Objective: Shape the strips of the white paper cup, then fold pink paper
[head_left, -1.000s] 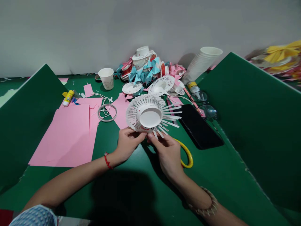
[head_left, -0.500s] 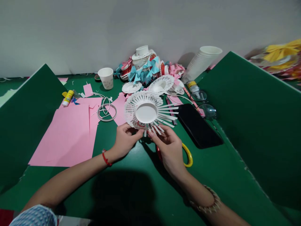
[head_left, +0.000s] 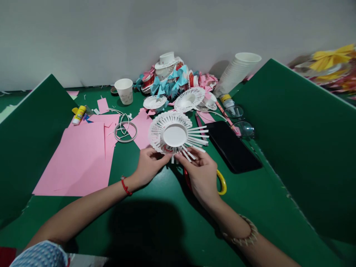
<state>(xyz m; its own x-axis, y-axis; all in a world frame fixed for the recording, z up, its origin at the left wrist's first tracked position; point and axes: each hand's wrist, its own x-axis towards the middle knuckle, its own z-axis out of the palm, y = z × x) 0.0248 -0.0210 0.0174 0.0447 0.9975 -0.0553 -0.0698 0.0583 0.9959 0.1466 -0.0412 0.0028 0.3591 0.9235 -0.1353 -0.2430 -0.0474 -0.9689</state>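
Observation:
Both hands hold a white paper cup [head_left: 174,135] whose wall is cut into thin strips that fan out around its round base. Strips on the left and top are folded into a scalloped rim, while those on the right stick out straight. My left hand [head_left: 150,166] pinches the lower left edge between thumb and fingers. At the lower right, my right hand [head_left: 200,172] has its thumb and fingers closed on the strips. Beneath the right hand, scissors with a yellow and red handle [head_left: 221,182] lie partly hidden on the table.
Pink paper sheets [head_left: 75,159] and a coiled cable [head_left: 125,132] lie at left, near a glue stick [head_left: 79,115]. A paper cup [head_left: 124,91], finished paper crafts [head_left: 169,79] and stacked cups [head_left: 239,72] stand behind. A phone [head_left: 232,146] and eyeglasses [head_left: 244,129] lie right. Green panels [head_left: 300,148] flank the table.
The cut cup sits slightly lower in view and its strips have shifted a little. Both hands keep their hold, with the right fingers moved slightly along the strips.

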